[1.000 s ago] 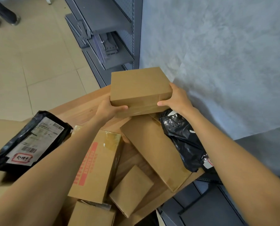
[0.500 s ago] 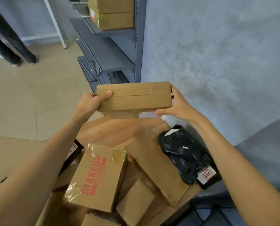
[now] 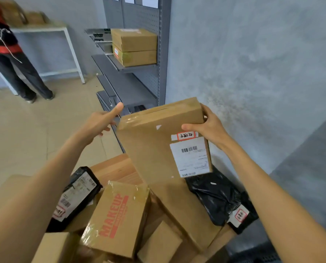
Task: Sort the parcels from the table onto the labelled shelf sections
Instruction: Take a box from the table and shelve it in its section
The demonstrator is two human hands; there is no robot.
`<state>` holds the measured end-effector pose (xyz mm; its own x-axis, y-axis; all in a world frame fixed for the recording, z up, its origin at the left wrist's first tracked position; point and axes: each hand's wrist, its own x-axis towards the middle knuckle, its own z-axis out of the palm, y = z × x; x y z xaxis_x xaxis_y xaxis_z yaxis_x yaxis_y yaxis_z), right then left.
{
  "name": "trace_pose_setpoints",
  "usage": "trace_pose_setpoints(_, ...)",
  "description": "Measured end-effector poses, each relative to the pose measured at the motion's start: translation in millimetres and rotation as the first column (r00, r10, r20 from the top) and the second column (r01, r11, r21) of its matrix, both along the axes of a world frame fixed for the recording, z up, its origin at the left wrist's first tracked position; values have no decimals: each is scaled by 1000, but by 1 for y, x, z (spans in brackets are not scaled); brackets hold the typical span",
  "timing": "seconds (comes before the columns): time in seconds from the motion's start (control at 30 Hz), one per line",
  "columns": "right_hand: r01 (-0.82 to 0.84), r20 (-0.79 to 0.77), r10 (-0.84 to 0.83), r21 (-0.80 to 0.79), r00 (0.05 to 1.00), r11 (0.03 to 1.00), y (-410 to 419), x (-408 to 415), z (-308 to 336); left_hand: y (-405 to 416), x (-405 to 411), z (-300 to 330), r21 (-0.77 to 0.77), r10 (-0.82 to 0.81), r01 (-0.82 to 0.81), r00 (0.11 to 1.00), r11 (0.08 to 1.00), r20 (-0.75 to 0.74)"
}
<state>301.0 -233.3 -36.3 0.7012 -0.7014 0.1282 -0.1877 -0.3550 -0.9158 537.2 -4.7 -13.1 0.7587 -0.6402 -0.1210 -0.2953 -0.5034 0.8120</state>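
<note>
Box [image 3: 154, 147] tilted label-up, right grip [image 3: 208, 128] clasping; left grip [image 3: 99, 124] released, spread, fingertips hidden

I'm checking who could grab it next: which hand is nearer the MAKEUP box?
Left, narrowly. The left hand hangs open above the MAKEUP box, to its left; the right hand grips the labelled box farther right.

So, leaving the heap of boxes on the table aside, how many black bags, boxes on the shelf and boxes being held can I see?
Black bags: 2
Boxes on the shelf: 2
Box in the right hand: 1
Total: 5
</note>
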Motion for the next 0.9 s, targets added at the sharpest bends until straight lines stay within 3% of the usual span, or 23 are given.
trace_pose_setpoints(0.13,-190,-239,149,-160,959,969,10,7,24,-11,-22,9,91,-334,326,936,941,107)
trace_pose_setpoints(0.23,-308,-318,227,-232,920,923,21,15,38,-28,-50,-4,169,-524,510,850,843,48)
trace_pose_setpoints(0.3,-329,-308,256,-215,916,919,25,17,42,-38,-63,-19,86,-541,540,841,837,-12)
trace_pose_setpoints(0.37,-327,-310,262,-180,914,928,23,16,41,-43,-68,-29,-24,-476,476,879,879,-3)
trace_pose_setpoints(0.5,-310,-312,249,-164,917,937,14,12,35,-44,-67,-30,-77,-389,398,915,914,108)
trace_pose_setpoints(0.6,-242,-341,151,-243,928,939,-1,2,37,-39,-58,-22,-178,-297,313,948,933,111)
trace_pose_setpoints(0.7,57,-110,-92,-286,990,957,-14,-18,35,-30,-46,-15,-362,-168,155,986,919,-5)
trace_pose_setpoints(0.77,244,101,-227,-221,969,944,-20,-30,32,-23,-40,-14,-466,-106,38,987,884,-122)
trace_pose_setpoints(0.83,266,156,-254,-66,955,962,-22,-36,28,-20,-38,-16,-542,-76,-62,971,838,-229)
trace_pose_setpoints(0.9,122,81,-130,95,988,988,-17,-36,20,-20,-42,-18,-584,-63,-135,950,800,-306)
